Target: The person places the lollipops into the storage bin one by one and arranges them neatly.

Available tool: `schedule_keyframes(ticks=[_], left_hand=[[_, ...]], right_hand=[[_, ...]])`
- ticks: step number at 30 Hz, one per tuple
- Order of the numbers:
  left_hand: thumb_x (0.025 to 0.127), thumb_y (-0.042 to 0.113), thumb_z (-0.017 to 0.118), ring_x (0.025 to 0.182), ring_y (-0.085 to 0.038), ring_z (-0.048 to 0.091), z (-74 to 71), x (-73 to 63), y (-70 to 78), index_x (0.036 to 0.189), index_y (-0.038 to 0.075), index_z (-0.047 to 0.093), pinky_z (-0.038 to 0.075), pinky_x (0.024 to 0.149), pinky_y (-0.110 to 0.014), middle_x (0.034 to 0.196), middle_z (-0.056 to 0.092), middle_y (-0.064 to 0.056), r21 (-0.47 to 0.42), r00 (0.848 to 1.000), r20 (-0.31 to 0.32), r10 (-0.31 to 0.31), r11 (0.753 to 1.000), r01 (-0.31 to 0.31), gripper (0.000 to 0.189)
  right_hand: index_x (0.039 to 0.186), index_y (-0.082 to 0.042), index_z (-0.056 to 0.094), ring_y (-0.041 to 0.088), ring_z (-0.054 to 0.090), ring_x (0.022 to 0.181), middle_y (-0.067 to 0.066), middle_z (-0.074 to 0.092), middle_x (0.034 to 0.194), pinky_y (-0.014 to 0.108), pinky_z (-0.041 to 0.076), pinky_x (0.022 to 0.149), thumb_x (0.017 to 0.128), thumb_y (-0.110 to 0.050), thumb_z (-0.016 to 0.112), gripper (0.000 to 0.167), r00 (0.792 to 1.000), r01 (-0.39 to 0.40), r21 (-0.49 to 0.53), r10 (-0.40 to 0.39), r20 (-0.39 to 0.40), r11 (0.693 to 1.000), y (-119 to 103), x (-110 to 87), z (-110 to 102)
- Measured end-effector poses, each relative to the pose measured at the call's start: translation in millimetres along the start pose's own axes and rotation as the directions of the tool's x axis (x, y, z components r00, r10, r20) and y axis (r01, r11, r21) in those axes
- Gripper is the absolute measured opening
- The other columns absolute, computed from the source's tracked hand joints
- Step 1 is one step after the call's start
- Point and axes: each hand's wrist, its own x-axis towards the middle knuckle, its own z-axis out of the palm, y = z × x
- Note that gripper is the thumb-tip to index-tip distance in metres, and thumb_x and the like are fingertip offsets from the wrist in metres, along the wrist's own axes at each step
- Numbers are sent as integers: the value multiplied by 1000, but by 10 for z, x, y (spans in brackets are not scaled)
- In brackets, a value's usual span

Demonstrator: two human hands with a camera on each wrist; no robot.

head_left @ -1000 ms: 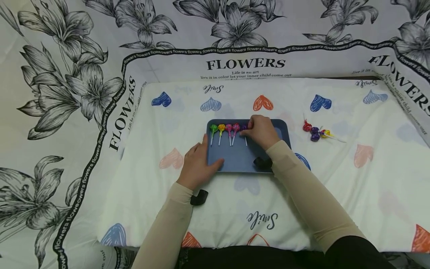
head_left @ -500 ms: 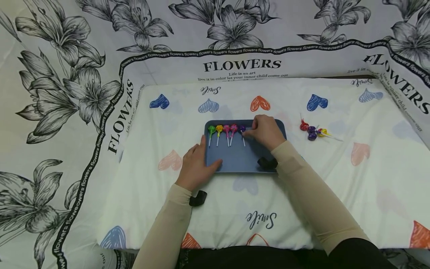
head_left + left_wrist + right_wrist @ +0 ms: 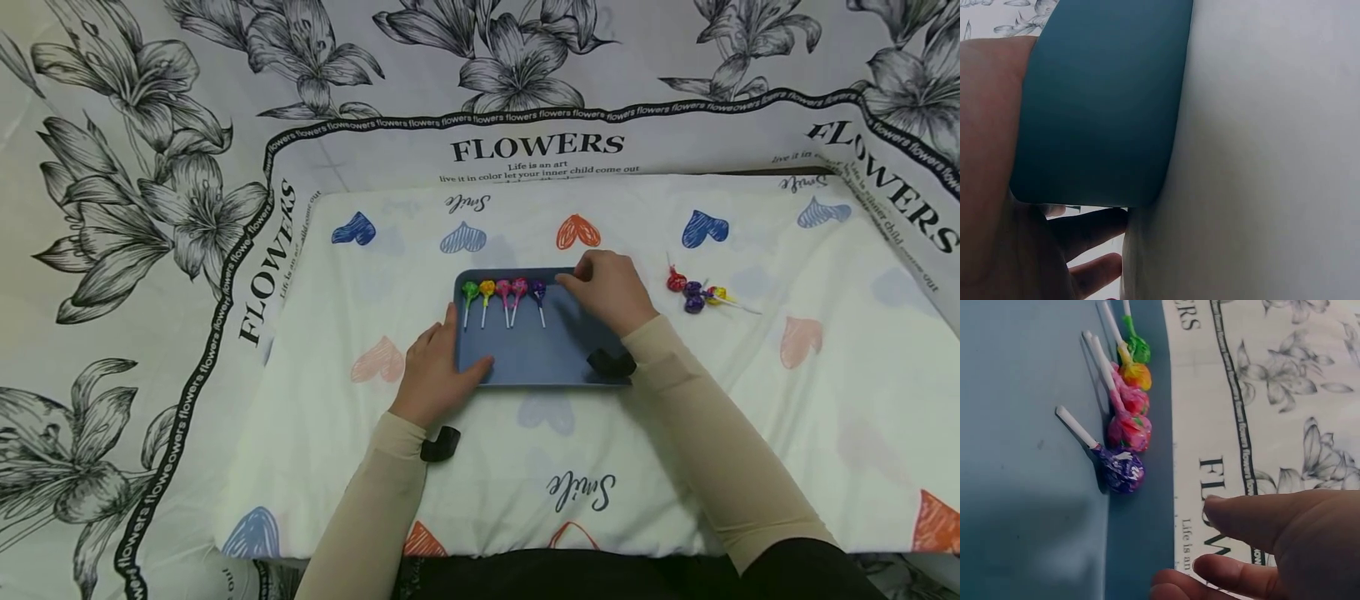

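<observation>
A blue-grey tray [image 3: 517, 358] lies on the white cloth with a row of lollipops along its far side: a green lollipop [image 3: 469, 289], a yellow lollipop [image 3: 487, 288], two pink ones and a purple lollipop [image 3: 1124, 470] at the right end. Their sticks point toward the person. My left hand [image 3: 435, 375] rests at the tray's left edge, fingers extended along the side and thumb over the near corner. My right hand [image 3: 618, 292] hovers at the tray's far right part, thumb and fingers apart with nothing between them, just right of the purple lollipop.
Right of the tray, a small pile holds a red lollipop [image 3: 676, 279], purple lollipops [image 3: 693, 304] and a yellow lollipop [image 3: 717, 295]. The heart-printed cloth [image 3: 750, 433] covers the table, with a flower-printed cloth [image 3: 360, 154] beyond it.
My right hand has let go of the purple lollipop, which lies at the end of the row, and has moved slightly right. The left hand stays at the tray.
</observation>
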Motion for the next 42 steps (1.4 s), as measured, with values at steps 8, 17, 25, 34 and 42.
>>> schedule_keyframes(ticks=[8, 17, 25, 34, 42], left_hand=[[95, 60, 65, 155, -40, 29, 16, 7, 0, 170, 10, 10, 21, 126, -57, 168, 37, -15, -4, 1000, 1, -10, 1000, 10, 106], [95, 60, 65, 154, -40, 29, 18, 21, 1, 170, 9, 10, 21, 126, -57, 167, 38, -16, 6, 1000, -1, -12, 1000, 12, 106], [95, 59, 66, 154, -41, 30, 7, 11, 4, 170, 8, 11, 22, 125, -58, 167, 39, -17, 0, 1000, -4, -11, 1000, 11, 106], [95, 57, 67, 154, -41, 29, -9, -12, 37, 170, 9, 11, 21, 125, -58, 166, 39, -19, -20, 1000, 2, -19, 1000, 19, 105], [95, 59, 65, 155, -41, 29, 12, 10, -23, 170, 10, 9, 20, 125, -58, 168, 37, -15, -11, 1000, -3, -2, 1000, 2, 106]], right_hand=[[103, -3, 75, 30, 63, 84, 15, 73, 96, 45, 50, 76, 100, -38, 69, 36, 996, 3, 20, -1, -87, 1000, 60, -24, -94], [108, 0, 75, 34, 65, 94, 20, 75, 106, 49, 51, 80, 102, -37, 66, 39, 988, -29, 48, 36, -150, 998, 168, -65, -254], [124, 0, 73, 40, 65, 114, 24, 69, 131, 60, 51, 94, 102, -42, 64, 48, 987, -75, 26, 78, -140, 997, 216, -108, -325], [132, 1, 68, 43, 63, 118, 25, 65, 139, 62, 50, 96, 103, -51, 59, 60, 984, -126, 8, 126, -127, 992, 351, -169, -386], [130, 5, 67, 49, 60, 118, 29, 67, 132, 66, 44, 97, 103, -58, 54, 70, 981, -178, -98, 168, -97, 979, 479, -229, -454]])
